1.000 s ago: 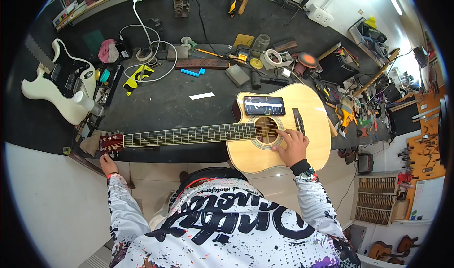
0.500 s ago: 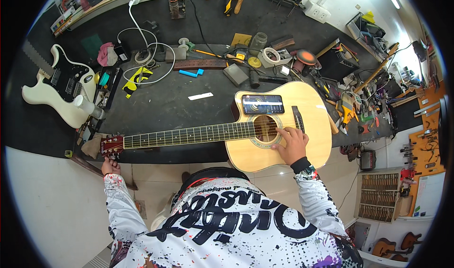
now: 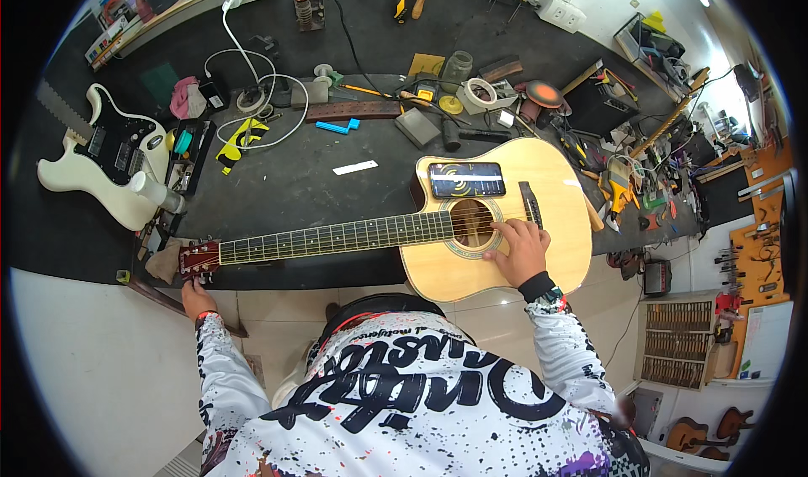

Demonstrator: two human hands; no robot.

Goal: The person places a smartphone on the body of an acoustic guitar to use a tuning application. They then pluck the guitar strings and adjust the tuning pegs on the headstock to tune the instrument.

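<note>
An acoustic guitar (image 3: 553,207) with a pale top lies along the bench's front edge, its red headstock (image 3: 199,259) to the left on a tan cloth (image 3: 162,263). My left hand (image 3: 198,298) is closed on a tuning peg at the near side of that headstock. My right hand (image 3: 519,256) rests over the strings beside the sound hole (image 3: 470,223), fingers apart, thumb on the top below it. A phone (image 3: 465,180) with a lit screen lies on the guitar above the sound hole.
A white electric guitar (image 3: 93,186) lies at the left. Looped white cable (image 3: 299,98), a blue plastic piece (image 3: 332,127), a grey block (image 3: 417,128) and several tools cover the bench (image 3: 278,186). A yellow glue gun (image 3: 621,182) and clutter crowd the right end.
My left hand has moved up onto the headstock's near pegs. The guitar's body appears slightly higher in view, and the phone's display has changed. My right hand stays by the sound hole.
</note>
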